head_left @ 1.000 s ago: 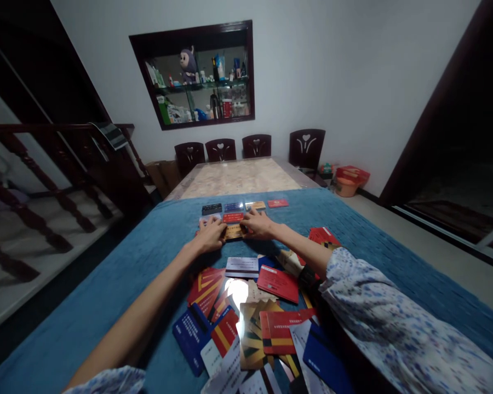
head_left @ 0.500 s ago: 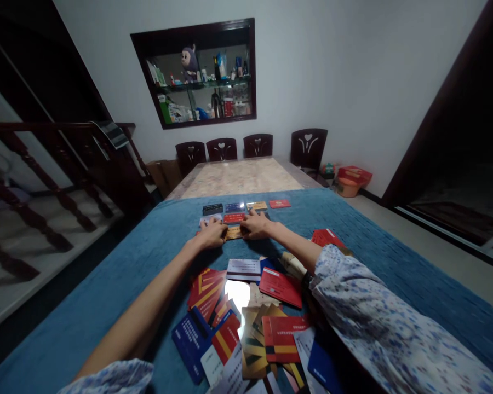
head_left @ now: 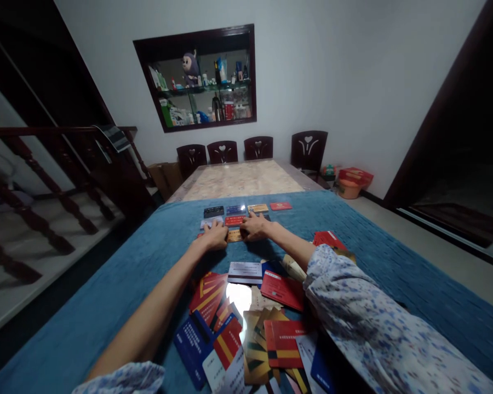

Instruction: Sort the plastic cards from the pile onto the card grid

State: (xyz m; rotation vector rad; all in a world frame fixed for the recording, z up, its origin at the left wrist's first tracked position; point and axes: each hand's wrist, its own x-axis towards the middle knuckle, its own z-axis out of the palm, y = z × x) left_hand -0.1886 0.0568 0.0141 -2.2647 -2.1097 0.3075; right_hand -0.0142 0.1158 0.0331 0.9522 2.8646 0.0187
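Observation:
My left hand (head_left: pixel 216 237) reaches over the left end of the front row, its fingers bent and partly covering a pale card (head_left: pixel 211 222) and a red card. Between my two hands lies a gold card (head_left: pixel 234 236), pinched at its left edge by my left hand. My right hand (head_left: pixel 254 227), with curled fingers, grips the same card at its right edge and hides part of a dark card. Behind it are a red card (head_left: pixel 234 220), a black card (head_left: pixel 213 211), a blue card (head_left: pixel 235 209), another gold card (head_left: pixel 258 208) and a second red card (head_left: pixel 280 206).
Nearer me, a loose heap of cards (head_left: pixel 281 342) spreads over the blue cloth (head_left: pixel 148 262). More red cards (head_left: pixel 328 239) lie to the right of my right forearm. Dark chairs (head_left: pixel 309 148) stand beyond the table's far end (head_left: pixel 242 175); a banister (head_left: pixel 45 131) is at left.
The view has tilted up slightly, so everything sits a little lower. My right forearm has shifted slightly left. Both hands stay at the gold card, which shows no clear move.

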